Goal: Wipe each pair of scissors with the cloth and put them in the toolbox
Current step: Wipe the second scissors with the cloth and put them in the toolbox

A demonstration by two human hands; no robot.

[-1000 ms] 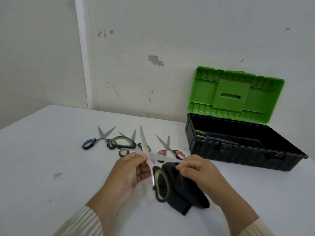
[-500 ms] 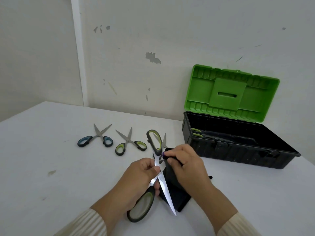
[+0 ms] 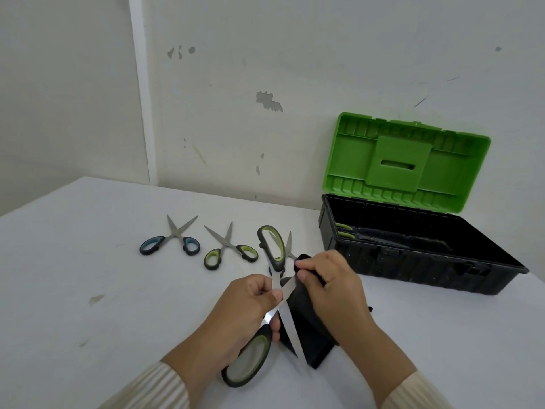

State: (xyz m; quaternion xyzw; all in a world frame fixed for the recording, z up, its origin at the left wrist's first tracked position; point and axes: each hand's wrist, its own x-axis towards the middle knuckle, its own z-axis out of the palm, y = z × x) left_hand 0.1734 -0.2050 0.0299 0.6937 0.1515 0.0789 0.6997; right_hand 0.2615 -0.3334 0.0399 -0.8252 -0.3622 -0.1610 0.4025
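Observation:
My left hand [image 3: 241, 308] grips a large pair of green-and-black scissors [image 3: 271, 249] near the pivot, blades spread open, one handle far, one near me. My right hand [image 3: 330, 287] holds the black cloth [image 3: 306, 335] bunched around one blade. On the white table [image 3: 73, 276] lie a blue-handled pair [image 3: 171, 240] and a small green-handled pair [image 3: 227, 249]. The blade tip of another pair [image 3: 288, 245] shows behind the held scissors. The black toolbox [image 3: 413, 261] stands open at the right, with a green-handled pair [image 3: 348, 230] inside.
The toolbox's green lid [image 3: 407, 160] stands upright against the wall [image 3: 265, 84]. A small brown stain [image 3: 95, 299] marks the table at the left.
The held scissors were flipped from blades pointing away to handles spread far and near. My right hand moved the cloth up onto a blade. Since half a second ago little has changed.

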